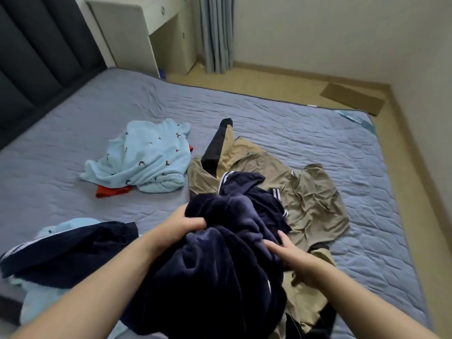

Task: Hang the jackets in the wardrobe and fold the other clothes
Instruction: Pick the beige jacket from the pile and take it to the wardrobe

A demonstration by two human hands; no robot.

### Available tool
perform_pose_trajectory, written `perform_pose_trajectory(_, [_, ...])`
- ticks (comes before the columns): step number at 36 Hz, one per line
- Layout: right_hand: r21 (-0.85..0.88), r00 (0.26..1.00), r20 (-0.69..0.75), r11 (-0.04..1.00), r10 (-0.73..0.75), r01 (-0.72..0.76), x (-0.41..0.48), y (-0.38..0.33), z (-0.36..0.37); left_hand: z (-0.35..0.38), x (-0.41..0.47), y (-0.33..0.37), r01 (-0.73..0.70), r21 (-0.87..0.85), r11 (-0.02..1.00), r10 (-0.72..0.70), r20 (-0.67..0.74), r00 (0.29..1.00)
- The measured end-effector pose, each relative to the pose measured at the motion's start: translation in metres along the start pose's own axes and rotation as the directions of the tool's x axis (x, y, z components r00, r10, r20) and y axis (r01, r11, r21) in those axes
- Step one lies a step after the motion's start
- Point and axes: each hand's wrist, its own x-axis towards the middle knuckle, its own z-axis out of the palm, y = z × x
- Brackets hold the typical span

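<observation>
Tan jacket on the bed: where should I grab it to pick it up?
Probably the tan jacket's black-edged end, from above on the far side. It lies bare on the bed; the navy fleece, held by the left hand and right hand, covers the near part.

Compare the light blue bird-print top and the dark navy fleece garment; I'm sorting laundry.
The light blue bird-print top lies untouched on a red garment; the dark navy fleece garment is gripped by the left hand and right hand over a tan jacket. Both are crumpled, unfolded.
</observation>
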Motion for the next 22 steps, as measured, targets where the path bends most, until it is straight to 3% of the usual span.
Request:
perform_pose_trajectory(1, [0.097, 0.986, 0.141, 0.990, 0.092, -0.106, 0.001, -0.004, 0.007, -0.009, 0.000, 0.007, -0.034, -0.002, 0.999, 0.034, -0.032, 0.999])
perform_pose_trajectory(3, [0.267, 0.956, 0.289, 0.954, 0.056, -0.137, 0.005, -0.029, 0.028, -0.036, 0.006, 0.022, -0.112, 0.058, 0.992, 0.119, -0.141, 0.983])
perform_pose_trajectory(5, [0.408, 0.960, 0.267, 0.912, -0.088, -0.030, 0.015, -0.074, 0.053, -0.072, 0.016, 0.038, -0.174, 0.194, 0.966, 0.225, -0.283, 0.932])
perform_pose_trajectory(7, [0.485, 0.948, 0.216, 0.869, -0.233, 0.103, 0.019, -0.132, 0.079, -0.112, 0.026, 0.059, -0.181, 0.421, 0.889, 0.371, -0.427, 0.824])
perform_pose_trajectory(10, [0.510, 0.879, 0.191, 0.809, -0.437, 0.291, 0.029, -0.216, 0.112, -0.163, 0.043, 0.103, -0.220, 0.632, 0.743, 0.598, -0.480, 0.642])
perform_pose_trajectory(11, [0.469, 0.863, 0.165, 0.808, -0.478, 0.357, 0.033, -0.238, 0.119, -0.178, 0.051, 0.116, -0.216, 0.656, 0.723, 0.622, -0.484, 0.615])
perform_pose_trajectory(13, [0.364, 0.851, 0.118, 0.820, -0.512, 0.442, 0.043, -0.263, 0.125, -0.198, 0.065, 0.130, -0.039, 0.637, 0.770, 0.497, -0.559, 0.664])
perform_pose_trajectory(16, [0.205, 0.876, 0.053, 0.864, -0.479, 0.460, 0.061, -0.252, 0.124, -0.201, 0.079, 0.109, 0.320, 0.524, 0.790, 0.124, -0.647, 0.753])
perform_pose_trajectory(19, [0.094, 0.906, 0.016, 0.903, -0.422, 0.419, 0.086, -0.197, 0.115, -0.182, 0.094, 0.046, 0.347, 0.581, 0.736, 0.062, -0.568, 0.821])
perform_pose_trajectory(22, [-0.020, 0.958, -0.009, 0.957, -0.288, 0.288, 0.112, -0.130, 0.099, -0.148, 0.106, -0.035, 0.373, 0.673, 0.639, -0.046, -0.451, 0.892])
